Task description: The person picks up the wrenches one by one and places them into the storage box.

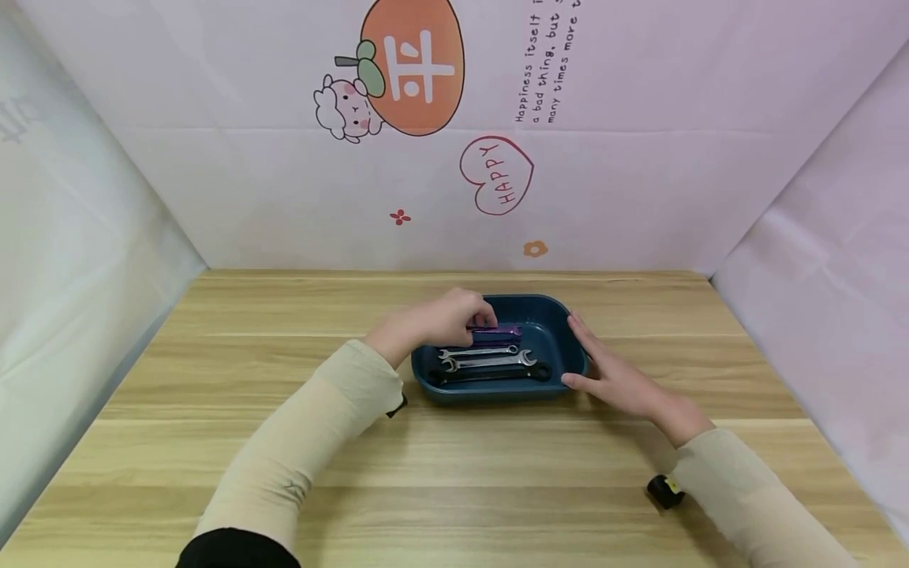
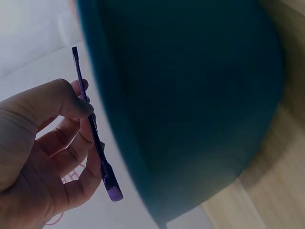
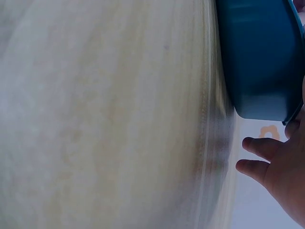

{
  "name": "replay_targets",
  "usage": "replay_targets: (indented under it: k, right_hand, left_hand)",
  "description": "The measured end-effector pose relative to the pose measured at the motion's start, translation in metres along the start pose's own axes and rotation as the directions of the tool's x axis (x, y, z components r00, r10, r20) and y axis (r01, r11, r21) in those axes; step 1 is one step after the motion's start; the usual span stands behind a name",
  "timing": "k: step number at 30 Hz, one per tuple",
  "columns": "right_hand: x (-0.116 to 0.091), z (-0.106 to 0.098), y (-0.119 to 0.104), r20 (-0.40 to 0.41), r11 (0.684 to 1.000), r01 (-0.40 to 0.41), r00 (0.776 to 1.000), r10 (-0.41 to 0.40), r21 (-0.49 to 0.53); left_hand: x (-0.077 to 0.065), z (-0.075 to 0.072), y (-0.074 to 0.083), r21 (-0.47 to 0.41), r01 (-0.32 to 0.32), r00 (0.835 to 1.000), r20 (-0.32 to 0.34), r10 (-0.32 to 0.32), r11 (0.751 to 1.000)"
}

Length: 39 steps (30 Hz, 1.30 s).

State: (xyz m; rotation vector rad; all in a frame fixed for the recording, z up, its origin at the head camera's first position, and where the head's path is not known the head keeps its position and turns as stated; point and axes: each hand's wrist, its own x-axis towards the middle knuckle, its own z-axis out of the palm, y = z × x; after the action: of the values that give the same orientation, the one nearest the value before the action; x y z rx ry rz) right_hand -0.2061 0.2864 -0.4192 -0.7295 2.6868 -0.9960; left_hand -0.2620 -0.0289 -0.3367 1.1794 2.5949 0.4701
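My left hand [image 1: 454,315] is over the left back part of a dark blue tray [image 1: 497,394], pinching a slim purple wrench [image 2: 97,140] between thumb and fingers. In the left wrist view the wrench stands above the tray's rim. Inside the tray, front of that hand, lie silver wrenches [image 1: 490,362] and a black wrench [image 1: 490,375], roughly side by side. More purple metal shows just behind the silver ones, partly hidden by the hand. My right hand [image 1: 618,383] touches the tray's right end, fingers straight and spread, thumb at the front right corner.
The tray stands on a wood-grain table [image 1: 497,489]. Behind it rises a white printed backdrop [image 1: 611,197], with white sheets at both sides. A small black device [image 1: 665,491] is by the right sleeve, and another black piece [image 1: 398,406] shows beneath the left cuff.
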Motion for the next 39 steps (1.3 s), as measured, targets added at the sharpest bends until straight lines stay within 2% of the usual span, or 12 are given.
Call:
replay_targets:
  k: [9,18,29,34,39]
  right_hand:
    - [-0.001,0.0,-0.001,0.001,1.0,-0.005,1.0,0.005,-0.011]
    - [0.0,0.0,-0.001,-0.005,1.0,-0.003,1.0,0.003,-0.021]
    - [-0.001,-0.001,-0.002,-0.002,1.0,-0.006,1.0,0.006,-0.023]
    - [-0.001,-0.001,-0.002,-0.004,1.0,-0.008,1.0,0.008,-0.019]
    - [-0.002,-0.001,-0.003,-0.004,1.0,-0.007,1.0,0.006,-0.024]
  left_hand:
    - [0.015,0.01,-0.003,-0.034,0.013,1.0,-0.019,-0.014,0.999]
    - [0.025,0.019,-0.01,-0.06,0.057,0.998,-0.032,-0.059,0.997]
    - [0.036,0.034,-0.019,-0.012,0.108,0.994,0.004,-0.107,0.994]
    - [0.037,0.039,-0.02,0.003,0.135,0.991,-0.014,-0.135,0.991]
    - [0.04,0.045,-0.02,0.065,0.16,0.987,-0.021,-0.159,0.985]
